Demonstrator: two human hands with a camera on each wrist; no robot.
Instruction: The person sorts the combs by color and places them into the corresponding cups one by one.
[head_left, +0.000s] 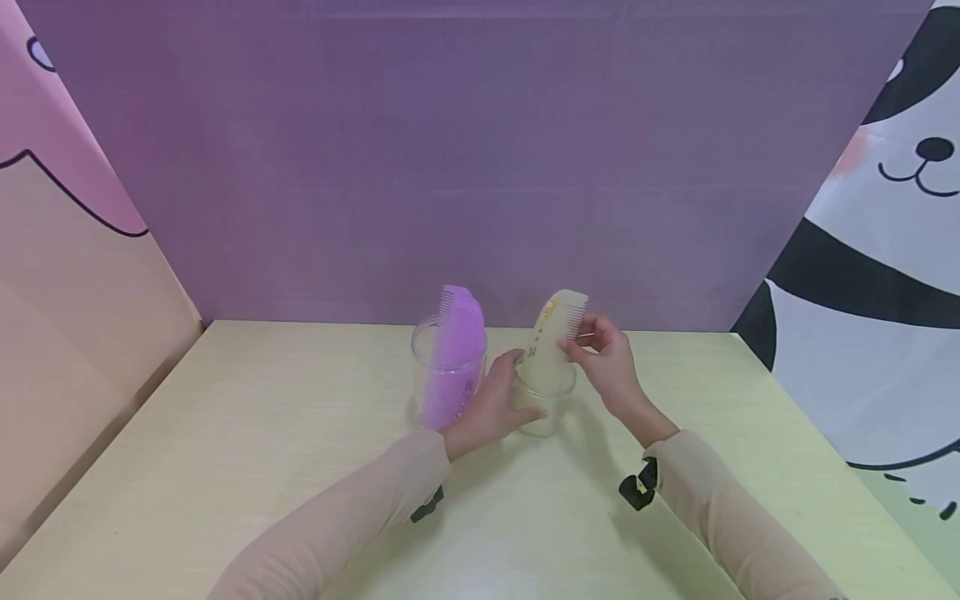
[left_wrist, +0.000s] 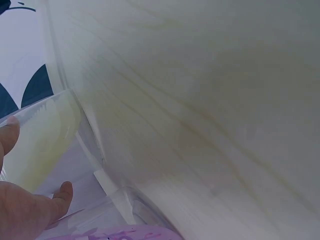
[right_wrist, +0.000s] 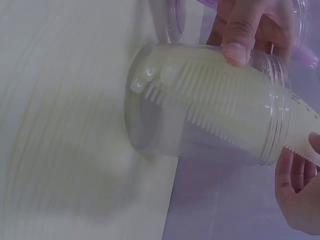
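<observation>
Two hands at a pair of clear jars, each holding a comb, on a pale wooden table (head_left: 247,467)

Purple backdrop (head_left: 465,158) behind; left jar (head_left: 448,371) holds an upright purple comb (head_left: 454,354); just beside it the smaller right jar (head_left: 546,400) holds a cream comb (head_left: 553,337), teeth reaching the jar's bottom and top leaning right; left hand (head_left: 491,408) curls round the smaller jar, thumb on its rim; right hand (head_left: 609,362) pinches the cream comb's upper end between thumb and fingertips
</observation>
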